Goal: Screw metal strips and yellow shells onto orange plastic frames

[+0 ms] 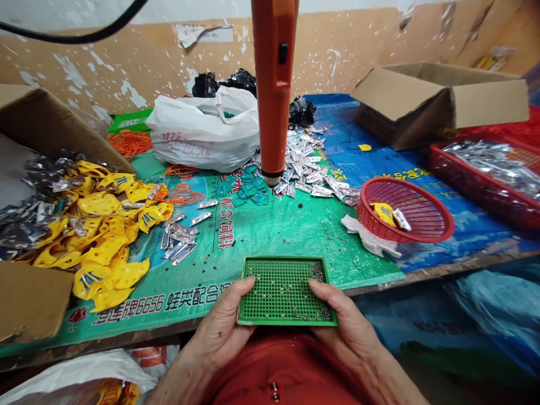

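Observation:
Between both hands is a green perforated screw tray (270, 304), held at the table's near edge. My left hand (228, 312) grips its left side, thumb over the rim and fingers hidden beneath. On the opposite side my right hand (343, 315) clasps it the same way. Small screws (324, 312) cluster along the tray's right end, and a few stand in holes elsewhere. Beyond the tray, an orange electric screwdriver (276, 95) hangs point-down over the table.
Yellow plastic parts (101, 242) pile up at left beside a cardboard box (37, 304). A white bag (206, 132) and silver metal pieces (304, 163) lie farther back. On the right are a round red basket (439, 216), a red crate (459, 174) and an open carton (405, 101).

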Motion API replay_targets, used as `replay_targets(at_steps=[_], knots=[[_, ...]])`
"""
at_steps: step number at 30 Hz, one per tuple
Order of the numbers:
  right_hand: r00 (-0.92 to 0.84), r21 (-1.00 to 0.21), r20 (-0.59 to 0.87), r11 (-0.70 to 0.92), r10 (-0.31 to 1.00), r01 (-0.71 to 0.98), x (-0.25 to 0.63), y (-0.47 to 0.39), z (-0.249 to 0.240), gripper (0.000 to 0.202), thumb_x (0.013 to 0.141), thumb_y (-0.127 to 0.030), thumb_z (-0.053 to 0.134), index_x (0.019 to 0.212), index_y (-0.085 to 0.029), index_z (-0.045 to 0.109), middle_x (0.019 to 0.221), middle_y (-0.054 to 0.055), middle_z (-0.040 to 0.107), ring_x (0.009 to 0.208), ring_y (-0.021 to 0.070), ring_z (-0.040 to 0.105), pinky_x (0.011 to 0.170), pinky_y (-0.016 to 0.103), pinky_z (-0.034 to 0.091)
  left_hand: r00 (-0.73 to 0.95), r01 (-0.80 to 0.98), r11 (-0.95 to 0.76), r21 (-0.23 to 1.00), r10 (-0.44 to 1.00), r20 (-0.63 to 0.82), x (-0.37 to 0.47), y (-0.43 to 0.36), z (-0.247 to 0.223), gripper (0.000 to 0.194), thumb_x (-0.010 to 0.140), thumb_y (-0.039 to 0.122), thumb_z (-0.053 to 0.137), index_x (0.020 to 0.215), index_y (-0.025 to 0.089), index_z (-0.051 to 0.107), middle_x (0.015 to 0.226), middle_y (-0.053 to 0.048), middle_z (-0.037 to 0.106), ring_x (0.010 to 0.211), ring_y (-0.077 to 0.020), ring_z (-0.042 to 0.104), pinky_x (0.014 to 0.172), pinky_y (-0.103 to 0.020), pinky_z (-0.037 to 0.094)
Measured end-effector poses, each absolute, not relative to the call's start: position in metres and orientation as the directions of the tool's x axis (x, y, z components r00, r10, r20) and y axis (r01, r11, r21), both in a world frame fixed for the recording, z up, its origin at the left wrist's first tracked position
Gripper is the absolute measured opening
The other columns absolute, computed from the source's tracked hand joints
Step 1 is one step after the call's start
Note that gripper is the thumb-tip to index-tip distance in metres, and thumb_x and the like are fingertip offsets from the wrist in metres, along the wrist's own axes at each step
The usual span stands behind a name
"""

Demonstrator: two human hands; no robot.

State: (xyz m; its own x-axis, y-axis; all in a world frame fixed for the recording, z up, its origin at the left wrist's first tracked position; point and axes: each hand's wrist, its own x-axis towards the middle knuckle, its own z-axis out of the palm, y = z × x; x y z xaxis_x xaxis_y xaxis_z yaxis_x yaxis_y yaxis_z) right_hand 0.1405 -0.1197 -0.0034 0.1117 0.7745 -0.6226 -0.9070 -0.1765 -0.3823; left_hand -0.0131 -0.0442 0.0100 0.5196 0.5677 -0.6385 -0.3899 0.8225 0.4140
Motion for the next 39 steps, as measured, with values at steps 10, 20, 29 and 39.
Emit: replay_targets(at_steps=[10, 20, 29, 39], knots=[[0.581, -0.959, -0.272, -0.164, 0.767, -0.232, 0.149, -0.124, -0.003, 0.048, 0.069, -0.035, 0.076, 0.114, -0.026, 0.061, 0.121, 0.007, 0.061, 0.106, 0.0253, 0.057, 0.088, 0.04, 0.047, 0.481, -0.444, 0.805, 0.393, 0.584, -0.654, -0.013, -0.042, 0.015, 0.029, 0.077, 0.014, 0.066, 0.105, 0.011, 0.068, 0.096, -0.01, 0.075, 0.094, -0.0247, 0.069, 0.093, -0.04, 0.049], [-0.167, -0.316, 0.305, 0.265, 0.938, 0.911, 0.17, -0.104, 0.032, 0.015, 0.089, -0.019, 0.055, 0.079, -0.019, 0.067, 0.075, 0.004, 0.061, 0.077, 0.0189, 0.046, 0.068, 0.036, 0.03, 0.55, -0.425, 0.804, 0.415, 0.594, -0.587, -0.009, -0.045, 0.009, 0.029, 0.08, 0.021, 0.067, 0.107, 0.012, 0.068, 0.096, -0.01, 0.075, 0.092, -0.0231, 0.068, 0.088, -0.037, 0.05], [-0.308, -0.219, 0.157, 0.337, 0.938, 0.916, 0.167, -0.093, 0.033, 0.021, 0.092, -0.018, 0.049, 0.076, -0.018, 0.063, 0.076, 0.005, 0.059, 0.077, 0.0178, 0.045, 0.068, 0.035, 0.026, 0.601, -0.442, 0.764, 0.47, 0.641, -0.476, -0.013, -0.047, 0.002, 0.03, 0.08, 0.025, 0.068, 0.107, 0.012, 0.069, 0.098, -0.011, 0.073, 0.092, -0.0217, 0.066, 0.086, -0.033, 0.048], [-0.331, -0.183, 0.001, 0.326, 0.944, 0.927, 0.158, -0.078, 0.036, 0.02, 0.088, -0.016, 0.049, 0.069, -0.016, 0.054, 0.077, 0.005, 0.057, 0.075, 0.0175, 0.044, 0.069, 0.034, 0.028, 0.574, -0.442, 0.734, 0.516, 0.674, -0.466, -0.012, -0.041, 0.0, 0.023, 0.079, 0.025, 0.068, 0.099, 0.013, 0.069, 0.095, -0.01, 0.073, 0.087, -0.02, 0.065, 0.079, -0.029, 0.047]])
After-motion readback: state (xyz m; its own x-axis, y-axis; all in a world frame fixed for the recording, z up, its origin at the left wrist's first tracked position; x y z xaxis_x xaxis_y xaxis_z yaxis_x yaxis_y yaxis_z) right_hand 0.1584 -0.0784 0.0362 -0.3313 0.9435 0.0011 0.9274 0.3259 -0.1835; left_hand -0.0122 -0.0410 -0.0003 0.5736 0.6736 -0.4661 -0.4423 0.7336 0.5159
